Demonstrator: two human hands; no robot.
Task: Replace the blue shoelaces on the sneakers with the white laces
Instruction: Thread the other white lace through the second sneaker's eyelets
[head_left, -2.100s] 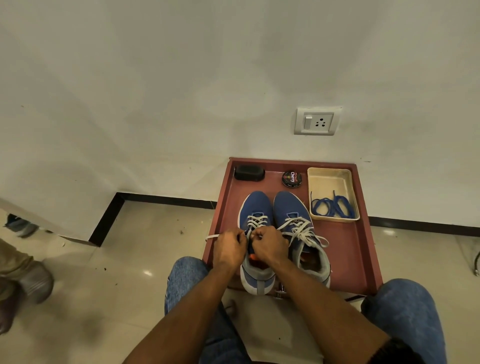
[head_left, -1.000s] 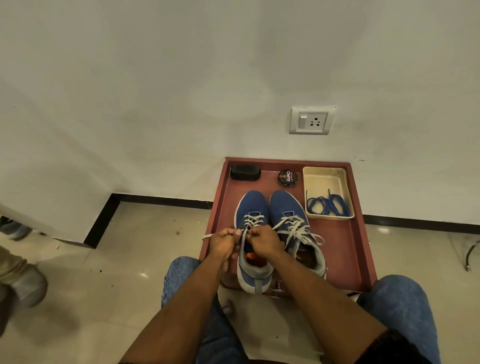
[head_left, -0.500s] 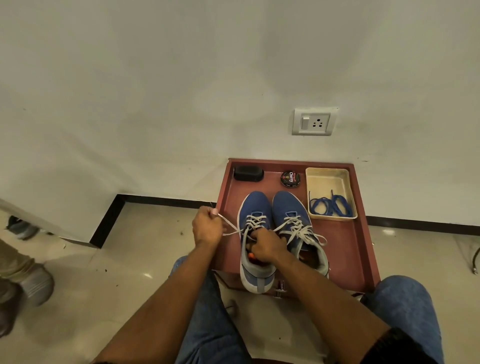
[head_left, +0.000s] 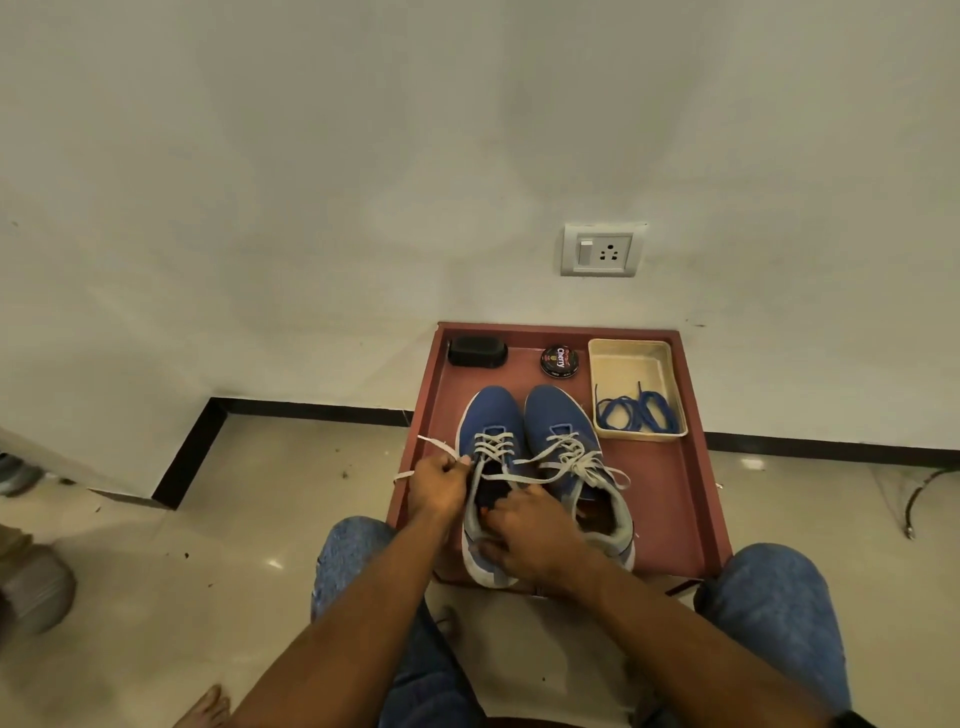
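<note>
A: Nearest?
B: The right hand (head_left: 524, 530) curls its fingers over the heel of the left blue mesh sneaker (head_left: 485, 483) on the red-brown wooden tray (head_left: 691, 499).
A: Further?
B: The left hand (head_left: 439, 480) pinches its white flat lace (head_left: 431, 447). Blue cord laces (head_left: 636, 413) lie in the far-right cream plastic dish (head_left: 631, 358).
</note>
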